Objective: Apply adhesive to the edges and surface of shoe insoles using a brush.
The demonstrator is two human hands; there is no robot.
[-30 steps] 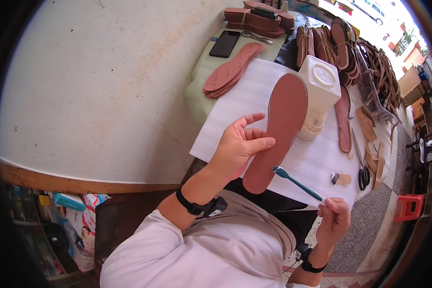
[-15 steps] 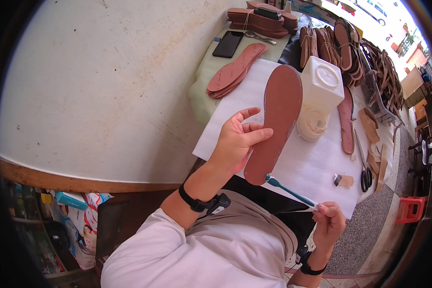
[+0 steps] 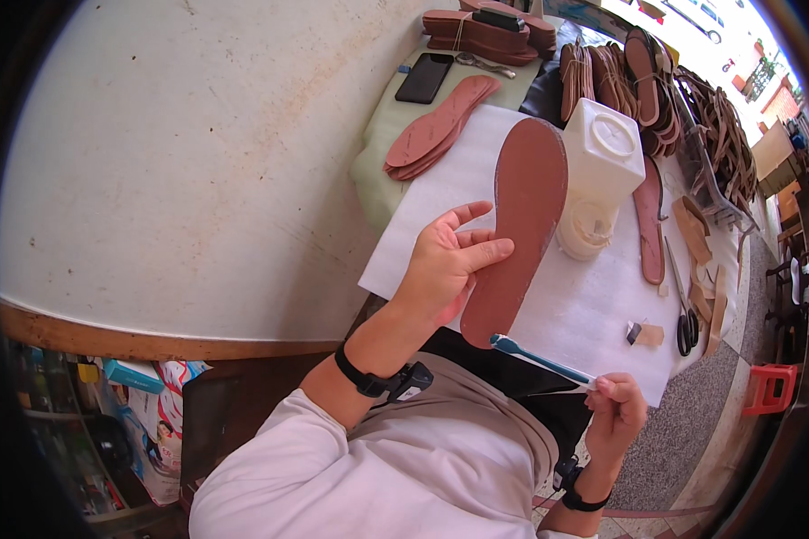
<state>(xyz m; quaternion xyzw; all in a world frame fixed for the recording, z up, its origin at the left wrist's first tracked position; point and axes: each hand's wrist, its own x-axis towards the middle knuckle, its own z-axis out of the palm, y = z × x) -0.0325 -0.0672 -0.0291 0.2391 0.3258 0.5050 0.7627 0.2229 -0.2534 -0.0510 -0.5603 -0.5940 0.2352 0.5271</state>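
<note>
My left hand (image 3: 449, 256) holds up a reddish-brown shoe insole (image 3: 528, 193), the thumb on its face and two fingertips showing beyond its left edge. A thin pale line runs along part of the insole's rim. Low at the right, my right hand (image 3: 618, 404) pinches the end of a slim teal brush (image 3: 544, 361) that looks like a toothbrush. The brush's whitish head meets the lower, rounded heel end of the insole. Behind the insole stands a white square plastic container (image 3: 607, 144) with an opening low on its front.
A white foam sheet (image 3: 422, 242) covers the work surface. Loose insoles (image 3: 436, 130), a phone (image 3: 424, 78) and bundled insoles (image 3: 476, 36) lie farther back. To the right are another insole (image 3: 650, 225), scissors (image 3: 685, 314) and brown strips (image 3: 715, 310). A white tabletop (image 3: 180, 180) fills the left.
The brush head has shifted slightly left and down along the heel edge. The insole has turned a little, its heel moving slightly right. Both hands keep their grip.
</note>
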